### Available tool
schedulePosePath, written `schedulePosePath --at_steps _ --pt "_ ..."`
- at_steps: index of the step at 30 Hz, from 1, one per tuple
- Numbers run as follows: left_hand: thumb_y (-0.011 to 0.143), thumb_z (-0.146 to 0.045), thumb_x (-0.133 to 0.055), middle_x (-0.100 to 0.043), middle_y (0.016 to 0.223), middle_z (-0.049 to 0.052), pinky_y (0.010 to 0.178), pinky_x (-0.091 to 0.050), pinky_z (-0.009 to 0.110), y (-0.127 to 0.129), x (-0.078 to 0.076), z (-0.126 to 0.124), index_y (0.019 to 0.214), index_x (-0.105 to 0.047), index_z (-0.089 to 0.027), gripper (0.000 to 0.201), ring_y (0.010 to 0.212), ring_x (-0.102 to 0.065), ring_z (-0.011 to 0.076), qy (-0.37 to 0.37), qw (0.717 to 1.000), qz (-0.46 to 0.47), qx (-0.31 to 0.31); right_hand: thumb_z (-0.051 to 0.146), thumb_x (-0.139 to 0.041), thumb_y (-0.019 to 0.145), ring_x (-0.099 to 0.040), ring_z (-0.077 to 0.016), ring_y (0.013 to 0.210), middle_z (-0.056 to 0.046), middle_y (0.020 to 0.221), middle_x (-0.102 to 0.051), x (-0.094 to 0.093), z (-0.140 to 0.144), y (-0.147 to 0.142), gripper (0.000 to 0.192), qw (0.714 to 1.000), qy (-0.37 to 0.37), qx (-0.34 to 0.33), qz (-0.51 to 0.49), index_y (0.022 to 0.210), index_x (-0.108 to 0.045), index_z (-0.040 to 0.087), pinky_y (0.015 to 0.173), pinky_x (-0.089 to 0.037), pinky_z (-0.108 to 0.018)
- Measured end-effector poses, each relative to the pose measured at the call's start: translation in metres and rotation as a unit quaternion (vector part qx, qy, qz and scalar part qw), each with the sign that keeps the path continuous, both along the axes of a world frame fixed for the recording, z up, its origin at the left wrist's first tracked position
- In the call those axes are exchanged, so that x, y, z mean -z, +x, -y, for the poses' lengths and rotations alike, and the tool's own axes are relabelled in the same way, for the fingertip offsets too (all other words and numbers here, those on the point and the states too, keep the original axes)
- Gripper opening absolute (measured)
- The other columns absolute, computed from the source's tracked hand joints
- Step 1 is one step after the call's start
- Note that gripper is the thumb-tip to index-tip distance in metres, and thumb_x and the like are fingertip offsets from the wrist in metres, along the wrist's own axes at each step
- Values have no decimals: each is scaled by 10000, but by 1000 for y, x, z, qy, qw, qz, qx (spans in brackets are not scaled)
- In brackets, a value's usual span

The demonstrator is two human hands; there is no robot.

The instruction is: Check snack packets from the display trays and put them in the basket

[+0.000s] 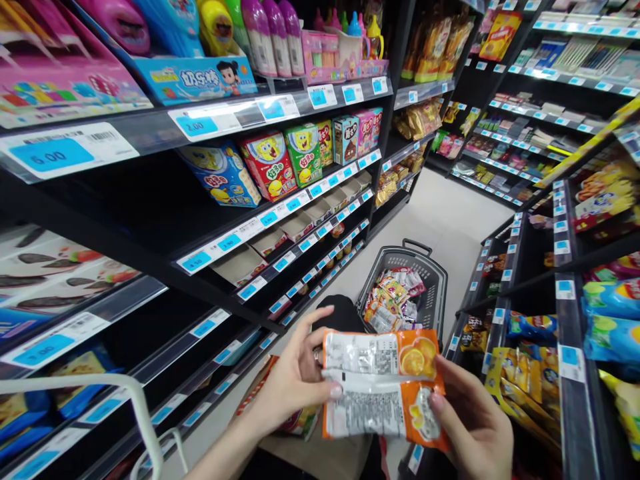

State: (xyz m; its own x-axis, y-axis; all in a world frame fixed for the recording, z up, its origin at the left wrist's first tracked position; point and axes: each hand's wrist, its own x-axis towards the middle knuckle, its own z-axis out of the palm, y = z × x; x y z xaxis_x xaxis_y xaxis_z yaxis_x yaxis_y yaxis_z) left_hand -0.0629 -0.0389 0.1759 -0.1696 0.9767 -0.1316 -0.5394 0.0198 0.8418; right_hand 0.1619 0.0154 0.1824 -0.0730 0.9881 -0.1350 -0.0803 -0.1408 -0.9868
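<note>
On the left, black shelving (150, 133) carries cartoon-printed snack boxes (270, 163) above blue price tags. The left hand (293, 380) pinches the left edge of two orange-and-white plastic snack packets (383, 387), thumb on top; the right hand (473, 427) closes on their lower right corner. The packets sit low in the aisle between both hands. They look light, thin and slick, probably crinkly, so the sealed edges give the surest grip. Beyond, a grey mesh shopping basket (435, 280) of packets stands on the floor.
</note>
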Motion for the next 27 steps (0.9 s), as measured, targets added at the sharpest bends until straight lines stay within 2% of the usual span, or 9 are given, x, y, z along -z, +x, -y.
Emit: schedulePosePath --at_steps 2,5,9,12,15,18,20,22,27 --pt "600 -196 -845 -638 1100 58 728 -523 285 -7 -4 1 1357 -432 -336 873 902 -657 216 -10 996 16 83 366 -797 702 -727 -192 859 -38 977 -776 -3 -4 0 300 999 -25 -32 -15 991 -752 297 751 -567 -224" --pt "663 -353 -804 -648 1044 63 669 -496 239 -13 -11 0 1303 -550 -249 696 809 -652 187 -61 970 9 234 340 -778 729 -726 -194 826 -54 972 -774 -6 -17 0 296 990 -46 -131 -23 1015 -743 277 712 -569 -232" --pt "676 -345 -796 -723 952 39 726 -495 249 -4 -16 -7 1093 -708 -201 449 863 -655 218 -112 940 -77 313 327 -728 795 -726 -200 787 -70 912 -775 -2 -37 -7 264 963 -21 -267 -16 1049 -728 252 685 -573 -261" --pt "703 -351 -776 -755 848 38 762 -506 279 11 -10 -12 919 -753 -148 297 845 -672 236 -112 957 -96 250 407 -568 909 -724 -208 875 -85 1013 -755 11 -47 -11 277 985 3 -159 -65 1109 -678 250 762 -580 -313" --pt "653 -353 -818 -767 843 56 753 -534 305 28 -3 -14 936 -731 -139 365 787 -693 233 -121 991 -23 59 465 -536 911 -711 -211 924 -92 1136 -698 33 -46 -12 343 993 50 -43 -93 1181 -598 263 774 -583 -335" --pt "671 -344 -805 -763 971 95 742 -563 336 46 -2 -16 1054 -685 -153 445 827 -707 253 -162 978 69 -114 532 -707 760 -686 -287 1025 -138 1230 -646 51 -30 -16 641 986 49 -127 -95 1300 -487 265 801 -588 -401" --pt "687 -331 -794 -745 1053 122 789 -565 363 55 -3 -18 1123 -653 -148 494 913 -700 281 -165 970 96 -153 476 -773 714 -650 -310 1110 -149 1265 -632 56 -16 -24 788 982 13 -162 -97 1374 -391 276 833 -585 -410" --pt "682 -318 -799 -733 1087 137 873 -540 379 59 -3 -19 1166 -629 -133 546 999 -677 302 -145 973 85 -155 381 -783 730 -643 -290 1131 -141 1278 -631 54 -5 -33 858 988 -15 -125 -93 1430 -297 285 849 -584 -383" --pt "659 -227 -819 -692 1167 81 867 -526 316 38 9 -17 1326 -472 -230 752 993 -669 250 -59 974 -76 -205 267 -693 838 -726 -212 955 -94 1079 -747 48 -2 -35 871 988 3 -95 -122 1503 -130 280 823 -591 -357"
